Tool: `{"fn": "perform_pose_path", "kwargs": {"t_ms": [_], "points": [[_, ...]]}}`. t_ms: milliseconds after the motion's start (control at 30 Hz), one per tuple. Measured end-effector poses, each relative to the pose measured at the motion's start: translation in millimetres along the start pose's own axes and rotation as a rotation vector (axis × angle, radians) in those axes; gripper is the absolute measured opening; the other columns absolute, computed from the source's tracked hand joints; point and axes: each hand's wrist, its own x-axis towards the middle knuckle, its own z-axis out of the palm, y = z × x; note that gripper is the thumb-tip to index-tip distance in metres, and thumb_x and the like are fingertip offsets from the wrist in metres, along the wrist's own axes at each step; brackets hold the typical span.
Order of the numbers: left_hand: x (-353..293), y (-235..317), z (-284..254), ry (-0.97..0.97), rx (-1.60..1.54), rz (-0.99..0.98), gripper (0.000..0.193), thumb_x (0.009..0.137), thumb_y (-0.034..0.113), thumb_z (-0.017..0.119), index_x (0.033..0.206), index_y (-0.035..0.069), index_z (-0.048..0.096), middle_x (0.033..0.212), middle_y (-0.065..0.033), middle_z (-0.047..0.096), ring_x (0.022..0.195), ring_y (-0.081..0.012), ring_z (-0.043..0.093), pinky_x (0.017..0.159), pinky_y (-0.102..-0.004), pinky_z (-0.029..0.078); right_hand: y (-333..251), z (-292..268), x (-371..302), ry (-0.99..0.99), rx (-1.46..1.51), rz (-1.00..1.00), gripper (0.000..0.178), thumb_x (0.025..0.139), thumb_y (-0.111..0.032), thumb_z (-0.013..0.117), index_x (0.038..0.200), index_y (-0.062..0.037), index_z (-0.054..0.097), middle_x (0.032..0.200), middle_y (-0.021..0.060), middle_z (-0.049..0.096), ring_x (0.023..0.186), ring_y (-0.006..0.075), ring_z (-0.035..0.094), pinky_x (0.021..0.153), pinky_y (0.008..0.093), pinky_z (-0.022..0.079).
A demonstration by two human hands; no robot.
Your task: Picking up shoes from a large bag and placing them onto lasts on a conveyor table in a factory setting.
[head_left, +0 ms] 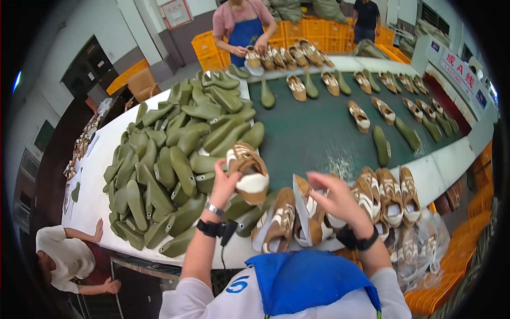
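Note:
My left hand [226, 183] grips a brown and white sneaker [249, 173] and holds it up at the near side of a heap of green shoe lasts [180, 162]. My right hand [337, 196] reaches over the row of sneakers at the table's near edge, its fingers stretched out and apart. Just under those fingers stands a sneaker with a white sole-shaped board [302, 207]; whether I touch it is unclear. To its left another brown and white sneaker [281, 220] leans with its heel toward me. More sneakers [392, 196] stand to the right of my right hand.
A dark green conveyor belt [303, 138] carries sneakers and lasts in rows. Across it, a person in a blue apron [245, 32] handles sneakers. Another person [66, 260] is at the lower left. Orange crates [457, 260] and a clear bag of sneakers [425, 250] are at the right.

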Motion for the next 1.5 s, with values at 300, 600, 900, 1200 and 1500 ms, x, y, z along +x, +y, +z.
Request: {"fn": "perform_pose_path", "kwargs": {"t_ms": [300,600,900,1200,1500], "points": [[208.8,49.7,-117.0,0.632,-0.029,0.286,0.075,0.08,0.025,0.063,0.137,0.009,0.016,0.09,-0.0056,0.052,0.073,-0.0153,0.048,0.063,-0.0312,0.045,11.3,-0.2,-38.5,0.046,0.011,0.111,0.033,0.079,-0.007,0.06,0.111,0.0,0.055,0.089,0.0133,0.064,0.082,0.0213,0.063,0.072,0.0298,0.05],[90.8,-56.0,-13.1,-0.282,0.961,0.312,0.06,0.073,0.033,0.066,0.121,0.001,0.047,0.115,-0.024,0.052,0.108,-0.0362,0.05,0.093,-0.0385,0.04,17.2,-9.5,-78.1,0.15,-0.046,0.213,0.03,0.078,-0.005,0.061,0.107,-0.0001,0.057,0.086,0.0112,0.064,0.078,0.0185,0.063,0.07,0.0279,0.05],[67.5,-75.3,28.0,-0.301,1.117,0.44,0.052,0.075,0.028,0.064,0.116,0.0,0.051,0.107,-0.0232,0.057,0.098,-0.0349,0.056,0.085,-0.0396,0.045,44.6,12.1,-83.2,-0.316,-0.341,0.328,0.058,0.07,-0.029,0.069,0.119,-0.0069,0.047,0.098,0.014,0.062,0.091,0.0316,0.059,0.075,0.0384,0.047],[-51.6,-31.2,94.5,-0.392,0.745,0.569,0.04,0.076,0.016,0.064,0.112,0.002,0.054,0.103,-0.0174,0.061,0.094,-0.0327,0.059,0.081,-0.0386,0.047,73.2,36.4,-105.8,-0.046,0.01,0.492,0.054,0.08,-0.029,0.062,0.123,-0.0025,0.043,0.088,0.0072,0.063,0.08,0.0202,0.061,0.067,0.0315,0.046],[-30.1,-16.3,104.5,-0.436,0.216,0.501,0.047,0.079,0.017,0.066,0.12,0.001,0.049,0.115,-0.0135,0.055,0.106,-0.0212,0.053,0.087,-0.0313,0.043,67.4,-5.6,-113.5,0.594,1.417,0.399,0.017,0.084,-0.015,0.046,0.094,-0.0035,0.053,0.085,0.0073,0.059,0.08,0.0165,0.059,0.074,0.0275,0.049]]}}
